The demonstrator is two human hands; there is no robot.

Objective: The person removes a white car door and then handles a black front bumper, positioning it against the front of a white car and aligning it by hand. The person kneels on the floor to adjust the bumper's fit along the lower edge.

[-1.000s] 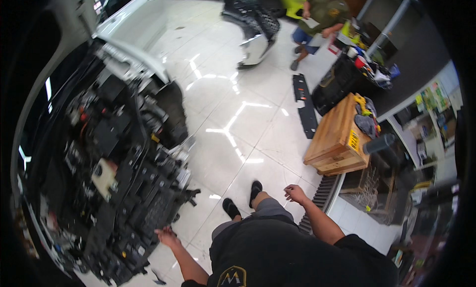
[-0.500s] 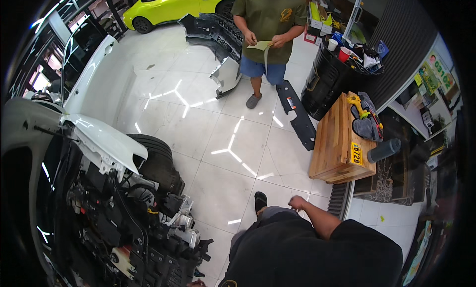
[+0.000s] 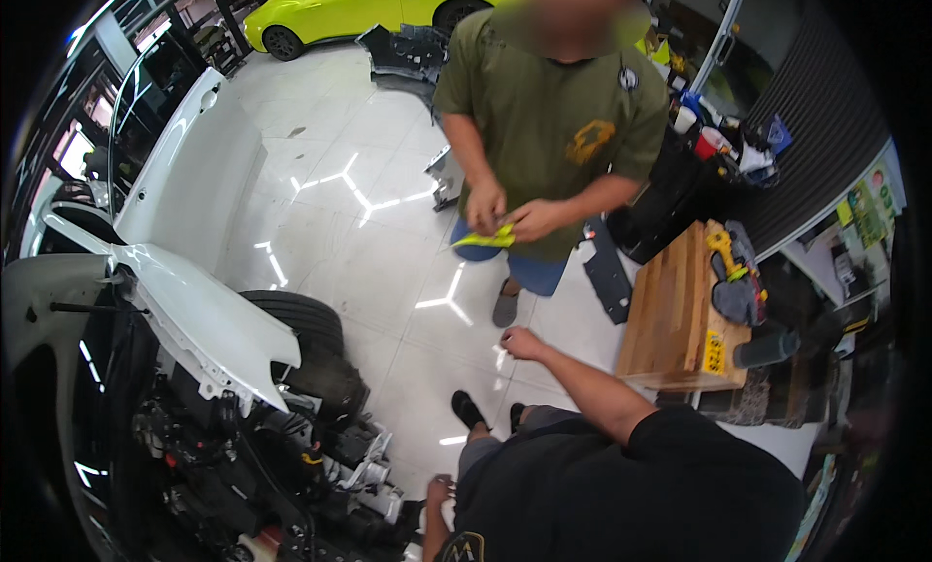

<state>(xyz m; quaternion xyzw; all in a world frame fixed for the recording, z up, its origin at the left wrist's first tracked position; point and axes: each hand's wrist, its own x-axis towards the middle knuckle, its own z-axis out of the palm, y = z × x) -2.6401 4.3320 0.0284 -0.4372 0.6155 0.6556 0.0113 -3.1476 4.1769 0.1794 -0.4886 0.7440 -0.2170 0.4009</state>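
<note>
My right hand [image 3: 522, 344] reaches forward over the floor, its fingers curled in. Whatever they may hold is too small to make out. Low beside my body hangs my left hand [image 3: 441, 488], close to the exposed front of the white car; its fingers are too unclear to read. Facing me stands a person in an olive shirt [image 3: 544, 125] and blue shorts. Both of that person's hands [image 3: 510, 217] hold a thin yellow-green strip [image 3: 482, 240], a little beyond my right hand.
On my left is the white car's fender [image 3: 209, 314], with a tire [image 3: 296, 314] and engine parts [image 3: 282, 465]. A wooden box [image 3: 670, 314] on the right carries a yellow tool [image 3: 723, 249] and a dark bottle [image 3: 767, 348]. A bright green car [image 3: 374, 9] stands behind.
The person in olive has come much closer, still handling the strip. My right hand has stretched forward and left. My left hand has come into fuller view by the engine bay.
</note>
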